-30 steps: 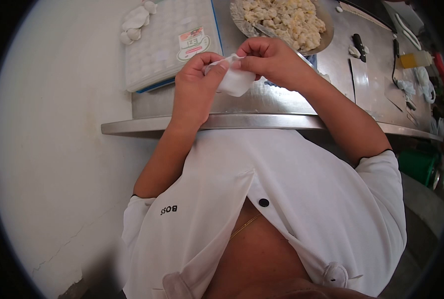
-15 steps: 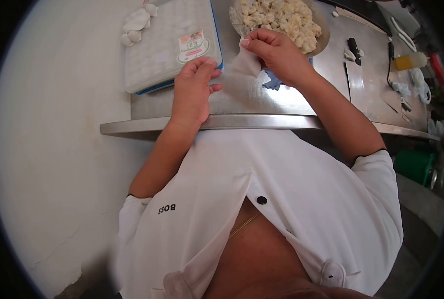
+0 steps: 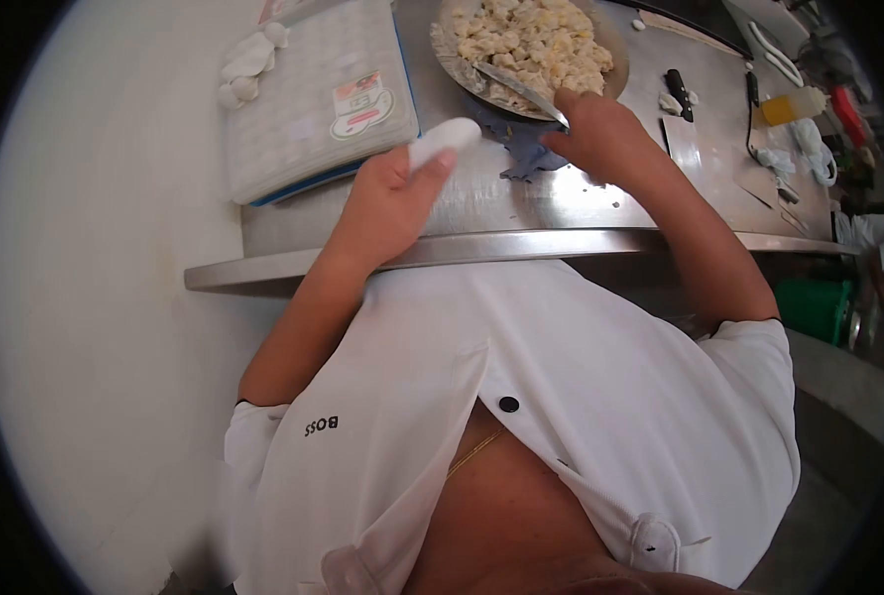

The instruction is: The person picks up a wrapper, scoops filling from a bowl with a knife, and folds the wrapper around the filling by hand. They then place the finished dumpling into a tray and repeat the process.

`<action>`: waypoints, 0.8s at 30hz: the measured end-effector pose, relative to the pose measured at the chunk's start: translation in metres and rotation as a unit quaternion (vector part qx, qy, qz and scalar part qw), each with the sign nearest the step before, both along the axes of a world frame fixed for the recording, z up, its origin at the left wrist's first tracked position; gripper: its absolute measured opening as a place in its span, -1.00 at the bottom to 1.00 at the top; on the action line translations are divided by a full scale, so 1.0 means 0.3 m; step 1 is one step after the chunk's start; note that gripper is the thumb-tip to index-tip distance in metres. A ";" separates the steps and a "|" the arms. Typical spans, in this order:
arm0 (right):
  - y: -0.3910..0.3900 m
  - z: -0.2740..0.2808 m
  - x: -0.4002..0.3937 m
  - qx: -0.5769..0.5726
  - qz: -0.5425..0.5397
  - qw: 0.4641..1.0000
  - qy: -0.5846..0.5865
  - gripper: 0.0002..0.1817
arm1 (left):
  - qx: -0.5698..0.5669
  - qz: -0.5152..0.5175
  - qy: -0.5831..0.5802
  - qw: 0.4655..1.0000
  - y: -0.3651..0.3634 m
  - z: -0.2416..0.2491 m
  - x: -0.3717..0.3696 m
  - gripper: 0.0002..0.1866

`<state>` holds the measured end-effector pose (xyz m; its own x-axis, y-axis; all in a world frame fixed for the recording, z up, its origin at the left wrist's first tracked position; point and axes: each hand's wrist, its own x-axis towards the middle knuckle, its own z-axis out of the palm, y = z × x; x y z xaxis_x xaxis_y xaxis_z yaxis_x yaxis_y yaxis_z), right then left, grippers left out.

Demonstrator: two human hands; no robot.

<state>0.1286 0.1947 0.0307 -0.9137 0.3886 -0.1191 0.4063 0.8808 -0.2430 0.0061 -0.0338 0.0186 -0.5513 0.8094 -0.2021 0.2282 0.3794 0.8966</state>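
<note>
My left hand [image 3: 387, 203] pinches a thin, floppy white dough wrapper [image 3: 444, 142] between thumb and fingers, just above the counter near the box's corner. My right hand [image 3: 605, 139] is closed on the handle end of a flat metal spreader [image 3: 523, 91], its blade lying over the filling. Chunky pale filling [image 3: 541, 45] heaps up in a wide metal bowl [image 3: 615, 59]. Under the bowl's near edge sits a crumpled blue cloth [image 3: 529, 157]. To the left is a lidded plastic tray box [image 3: 313, 119] with a label, several white dough pieces [image 3: 251, 64] resting on its lid.
On the metal counter [image 3: 462, 213], a black-handled knife [image 3: 680, 129] lies right of the bowl. Farther right are a bottle of yellow liquid [image 3: 794, 106], small tools and plastic bags [image 3: 811, 149]. A white wall [image 3: 105, 248] borders the left side.
The wrapper has passed from my right hand to my left. My right hand has moved to the bowl and taken hold of the spreader. The view has shifted slightly.
</note>
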 end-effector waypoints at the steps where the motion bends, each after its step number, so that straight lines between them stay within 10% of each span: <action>1: 0.031 -0.041 0.006 -0.015 -0.013 0.999 -0.039 -0.68 | 0.002 -0.001 -0.001 1.000 0.004 0.011 -0.005 -0.64; 6: 0.088 -0.169 -0.022 -0.066 -0.049 0.995 -0.052 -0.68 | -0.003 -0.062 0.358 0.932 0.026 -0.042 -0.023 -0.65; 16: 0.106 -0.050 -0.132 0.035 0.040 0.996 -0.065 -0.70 | 0.150 0.064 0.337 0.927 0.039 0.003 -0.078 -0.74; 20: 0.132 -0.082 -0.150 -0.004 0.009 0.999 0.034 -0.72 | 0.093 0.139 -0.010 0.986 0.041 0.046 -0.094 -0.74; 24: 0.158 -0.160 -0.161 -0.054 0.021 0.998 -0.002 -0.69 | 0.199 0.190 -0.330 0.903 0.080 0.022 -0.079 -0.69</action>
